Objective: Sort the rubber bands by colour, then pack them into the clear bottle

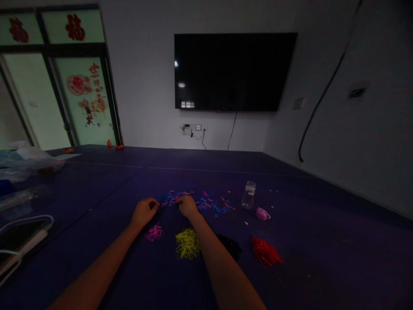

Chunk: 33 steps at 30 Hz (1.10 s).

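Note:
Small pink and blue rubber bands (pixel 206 204) lie loosely scattered across the dark purple surface. At their left edge is my left hand (pixel 145 212), its thumb and forefinger pinched together; whatever is between the tips is too small to make out. My right hand (pixel 187 206) reaches into the middle of the scatter with its fingers curled closed and pointing left. What those fingertips hold, if anything, is hidden. Nearer to me sit a small pink pile of bands (pixel 154 232), a yellow pile (pixel 187 244), a black pile (pixel 231 246) partly behind my right forearm, and a red pile (pixel 265 251).
A clear bottle (pixel 248 196) stands right of the scatter, with a pink cap with a loop (pixel 262 214) beside it. Plastic bags (pixel 29 157) and a dark flat object with a white cable (pixel 27 241) lie at left. A television (pixel 234 71) hangs on the far wall.

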Each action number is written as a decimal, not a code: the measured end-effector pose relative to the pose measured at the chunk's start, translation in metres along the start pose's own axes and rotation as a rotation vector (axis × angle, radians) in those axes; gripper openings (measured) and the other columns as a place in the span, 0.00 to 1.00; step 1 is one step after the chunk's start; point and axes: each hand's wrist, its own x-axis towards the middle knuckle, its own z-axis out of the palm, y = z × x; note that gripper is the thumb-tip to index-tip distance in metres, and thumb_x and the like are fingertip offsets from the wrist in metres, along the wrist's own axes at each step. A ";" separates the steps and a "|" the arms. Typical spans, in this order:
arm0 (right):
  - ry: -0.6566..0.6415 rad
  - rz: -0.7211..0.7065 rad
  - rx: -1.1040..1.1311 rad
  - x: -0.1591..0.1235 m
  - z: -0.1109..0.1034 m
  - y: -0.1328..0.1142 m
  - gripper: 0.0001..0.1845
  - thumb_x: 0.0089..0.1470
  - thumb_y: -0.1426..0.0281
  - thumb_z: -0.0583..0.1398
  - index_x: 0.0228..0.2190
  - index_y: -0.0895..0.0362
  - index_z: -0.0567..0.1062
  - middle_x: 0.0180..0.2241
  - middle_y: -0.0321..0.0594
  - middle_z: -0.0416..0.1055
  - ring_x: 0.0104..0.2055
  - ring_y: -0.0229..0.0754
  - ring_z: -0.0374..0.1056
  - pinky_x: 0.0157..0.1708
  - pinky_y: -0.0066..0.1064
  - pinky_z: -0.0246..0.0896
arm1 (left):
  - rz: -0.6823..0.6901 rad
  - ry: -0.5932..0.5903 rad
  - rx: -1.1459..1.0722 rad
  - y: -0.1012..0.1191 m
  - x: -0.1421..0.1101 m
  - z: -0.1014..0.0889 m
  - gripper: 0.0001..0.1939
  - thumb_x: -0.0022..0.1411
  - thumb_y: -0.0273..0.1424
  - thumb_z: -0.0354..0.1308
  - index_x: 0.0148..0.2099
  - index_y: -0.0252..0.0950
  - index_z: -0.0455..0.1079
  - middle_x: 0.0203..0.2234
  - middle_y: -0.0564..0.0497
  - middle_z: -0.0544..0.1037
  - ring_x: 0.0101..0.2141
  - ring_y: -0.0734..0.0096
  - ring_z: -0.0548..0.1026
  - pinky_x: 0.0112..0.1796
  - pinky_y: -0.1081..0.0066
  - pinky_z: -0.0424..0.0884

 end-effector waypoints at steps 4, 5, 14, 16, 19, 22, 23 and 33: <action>-0.003 0.008 0.005 0.001 0.000 0.000 0.22 0.43 0.82 0.53 0.34 0.52 0.79 0.40 0.34 0.76 0.46 0.37 0.69 0.50 0.24 0.59 | 0.020 -0.033 0.002 -0.002 0.002 0.003 0.07 0.49 0.32 0.54 0.29 0.37 0.71 0.24 0.51 0.77 0.27 0.67 0.74 0.31 0.71 0.68; -0.001 0.011 0.006 0.001 0.000 0.000 0.22 0.43 0.82 0.53 0.34 0.52 0.79 0.40 0.34 0.76 0.46 0.37 0.69 0.50 0.24 0.59 | 0.027 -0.041 0.001 -0.003 0.002 0.004 0.06 0.48 0.31 0.54 0.29 0.37 0.71 0.24 0.51 0.77 0.27 0.67 0.74 0.31 0.71 0.68; 0.013 0.014 -0.013 -0.002 -0.002 -0.003 0.22 0.43 0.83 0.53 0.35 0.53 0.79 0.40 0.36 0.76 0.46 0.38 0.70 0.49 0.24 0.59 | 0.099 -0.090 -0.031 -0.009 0.007 0.009 0.09 0.53 0.29 0.50 0.31 0.38 0.71 0.25 0.51 0.77 0.29 0.66 0.75 0.33 0.70 0.69; 0.014 0.014 -0.018 -0.002 -0.002 -0.004 0.21 0.43 0.83 0.54 0.35 0.53 0.79 0.40 0.36 0.75 0.45 0.38 0.70 0.48 0.24 0.60 | 0.112 -0.098 -0.036 -0.009 0.008 0.009 0.09 0.53 0.30 0.49 0.33 0.38 0.72 0.26 0.50 0.78 0.30 0.66 0.75 0.34 0.69 0.70; 0.009 0.013 -0.025 -0.002 -0.003 -0.004 0.21 0.43 0.82 0.54 0.35 0.54 0.79 0.41 0.37 0.75 0.46 0.38 0.70 0.48 0.24 0.59 | 0.160 -0.115 -0.022 -0.007 0.008 0.010 0.10 0.55 0.30 0.50 0.35 0.38 0.72 0.31 0.48 0.79 0.33 0.65 0.75 0.37 0.67 0.69; 0.005 0.016 -0.023 -0.002 -0.003 -0.004 0.21 0.43 0.82 0.54 0.35 0.53 0.79 0.41 0.36 0.75 0.46 0.38 0.69 0.49 0.24 0.59 | 0.242 -0.142 0.022 -0.005 0.008 0.011 0.10 0.55 0.30 0.51 0.37 0.38 0.73 0.34 0.47 0.78 0.37 0.63 0.74 0.42 0.65 0.67; 0.006 0.016 -0.022 -0.002 -0.003 -0.004 0.21 0.43 0.82 0.54 0.35 0.52 0.79 0.41 0.36 0.75 0.46 0.38 0.69 0.49 0.24 0.59 | 0.272 -0.158 0.041 -0.004 0.007 0.011 0.10 0.56 0.30 0.51 0.36 0.37 0.73 0.34 0.46 0.78 0.38 0.63 0.74 0.43 0.65 0.66; 0.010 0.025 -0.004 -0.002 -0.003 -0.004 0.21 0.43 0.82 0.54 0.34 0.52 0.79 0.40 0.35 0.76 0.46 0.37 0.69 0.49 0.23 0.59 | 0.350 -0.214 0.115 -0.006 0.008 0.011 0.13 0.59 0.32 0.48 0.33 0.37 0.74 0.32 0.46 0.78 0.36 0.63 0.72 0.42 0.65 0.64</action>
